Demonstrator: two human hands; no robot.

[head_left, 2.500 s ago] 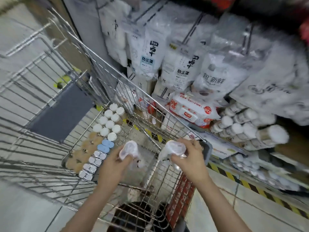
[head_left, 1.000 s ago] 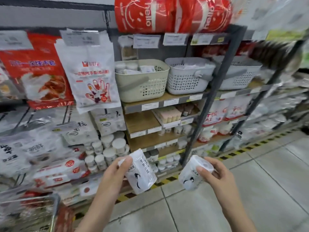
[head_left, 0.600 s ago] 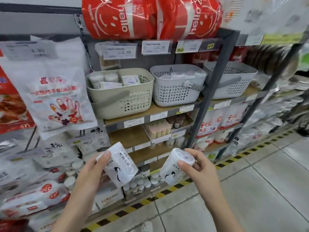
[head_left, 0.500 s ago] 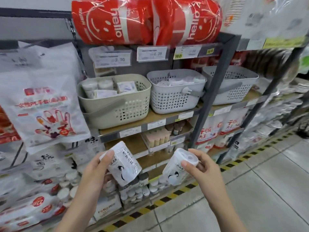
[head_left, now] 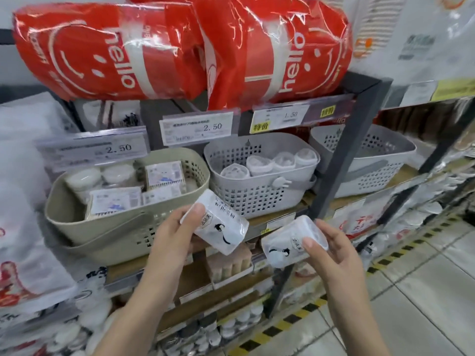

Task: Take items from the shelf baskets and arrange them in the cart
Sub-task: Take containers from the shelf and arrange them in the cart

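**Two packs in hand at the basket shelf**

You face a dark metal shelving unit [head_left: 344,160] standing on a pale tiled floor [head_left: 421,299] edged with yellow-and-black hazard tape [head_left: 290,322]. Two big red "hello" bags [head_left: 159,50] lie on the top shelf, price tags [head_left: 196,127] hanging below them. Under these sit a beige basket [head_left: 108,235] holding flat packets and tubs, a grey basket [head_left: 259,194] with white rolls, and a second grey basket [head_left: 370,173] further right. Your left hand [head_left: 172,237] grips a white pack [head_left: 218,224] in front of the beige basket; your right hand [head_left: 331,255] holds a second white pack [head_left: 288,245] just beside it, apart.
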